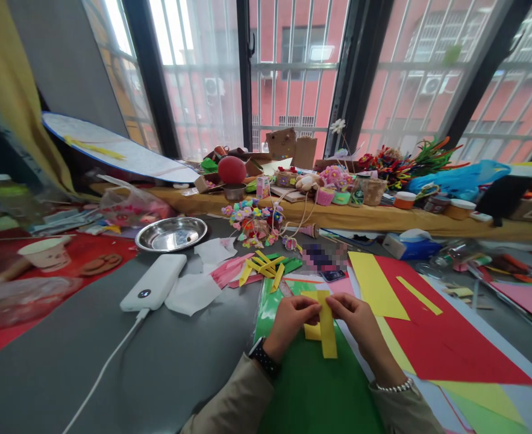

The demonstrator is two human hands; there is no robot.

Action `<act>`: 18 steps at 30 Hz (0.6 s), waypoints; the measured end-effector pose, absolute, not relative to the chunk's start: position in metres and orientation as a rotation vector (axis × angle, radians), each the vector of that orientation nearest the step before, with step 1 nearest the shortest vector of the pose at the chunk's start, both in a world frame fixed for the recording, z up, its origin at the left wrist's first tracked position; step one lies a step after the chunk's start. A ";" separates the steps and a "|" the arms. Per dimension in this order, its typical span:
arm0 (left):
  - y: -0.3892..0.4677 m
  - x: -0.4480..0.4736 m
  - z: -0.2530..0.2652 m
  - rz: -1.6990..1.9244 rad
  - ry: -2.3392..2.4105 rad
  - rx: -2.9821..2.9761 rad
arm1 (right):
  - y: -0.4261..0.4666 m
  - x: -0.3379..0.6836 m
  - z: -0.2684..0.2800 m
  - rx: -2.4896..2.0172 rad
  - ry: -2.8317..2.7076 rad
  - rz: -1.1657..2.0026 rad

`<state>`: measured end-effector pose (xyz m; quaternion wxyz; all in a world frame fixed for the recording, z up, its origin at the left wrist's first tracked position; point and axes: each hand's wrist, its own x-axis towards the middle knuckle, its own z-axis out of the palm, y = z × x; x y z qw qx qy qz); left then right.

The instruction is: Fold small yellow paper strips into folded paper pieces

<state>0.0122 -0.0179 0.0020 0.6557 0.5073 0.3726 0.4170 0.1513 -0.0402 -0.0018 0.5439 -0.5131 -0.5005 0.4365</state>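
Observation:
My left hand (294,319) and my right hand (355,314) pinch a yellow paper strip (328,334) between them, near its upper end. The strip hangs down over a green folder (311,392) on the table. Behind my left fingers another piece of yellow paper (312,331) shows in part; whether it is joined to the strip I cannot tell. Just beyond my hands lies a small pile of folded yellow strips (263,265). To the right, one loose yellow strip (419,294) rests on a red paper sheet (455,328).
A white power bank (155,283) with a cable lies left, near a round metal plate (172,235) and white tissues (193,292). Yellow sheets (376,283) sit at right. A phone (331,274) lies ahead. Crafts, a red ball (232,170) and pots line the ledge (338,216).

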 end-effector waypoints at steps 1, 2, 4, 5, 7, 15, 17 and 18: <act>-0.018 0.012 0.002 0.942 0.841 1.154 | -0.041 0.151 -0.002 -1.226 -1.191 1.023; -0.018 0.012 0.003 0.941 0.837 1.157 | -0.041 0.151 -0.001 -1.233 -1.193 1.013; -0.018 0.012 0.003 0.933 0.831 1.155 | -0.043 0.150 0.001 -1.239 -1.197 0.998; -0.018 0.012 0.002 0.930 0.829 1.152 | -0.043 0.149 0.002 -1.239 -1.199 0.991; -0.018 0.011 0.002 0.920 0.825 1.148 | -0.044 0.148 0.004 -1.243 -1.202 0.976; -0.017 0.011 -0.002 0.914 0.811 1.213 | -0.044 0.148 0.003 -1.286 -1.226 0.909; -0.017 0.011 -0.004 0.901 0.810 1.243 | -0.045 0.148 0.002 -1.299 -1.233 0.892; -0.017 0.011 -0.005 0.894 0.807 1.256 | -0.045 0.148 0.002 -1.299 -1.237 0.887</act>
